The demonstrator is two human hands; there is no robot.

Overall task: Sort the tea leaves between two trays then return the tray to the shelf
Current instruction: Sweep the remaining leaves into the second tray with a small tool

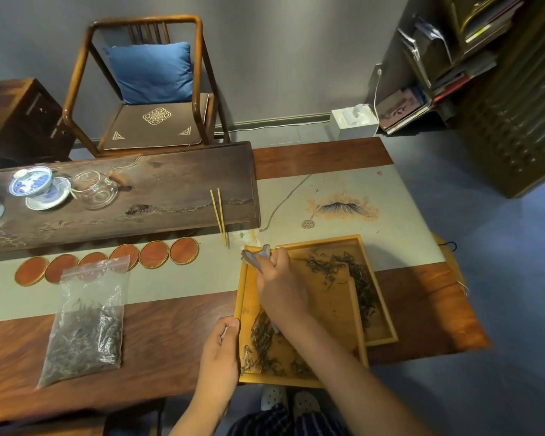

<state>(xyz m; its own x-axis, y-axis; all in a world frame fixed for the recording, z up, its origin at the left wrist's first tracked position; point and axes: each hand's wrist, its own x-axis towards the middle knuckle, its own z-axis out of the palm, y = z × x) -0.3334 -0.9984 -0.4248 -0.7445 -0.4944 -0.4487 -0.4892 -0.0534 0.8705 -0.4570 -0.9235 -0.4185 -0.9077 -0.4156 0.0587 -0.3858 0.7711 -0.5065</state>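
Right hand (279, 284), perhaps gripping scoop (255, 257)

Pale smooth wooden trays (378, 292), glossy dark wood table (170, 335), matt cloth runner (400, 221), clear crinkled plastic bag (88, 313)

A long wooden counter (177, 328) crosses the frame, with a pale runner (390, 221) along its middle. On it lie a dark tea board (170, 184) at upper left, six round coasters (153, 253), a bag of leaves (85, 328) at lower left, and two overlapping trays (378, 313) at lower right.
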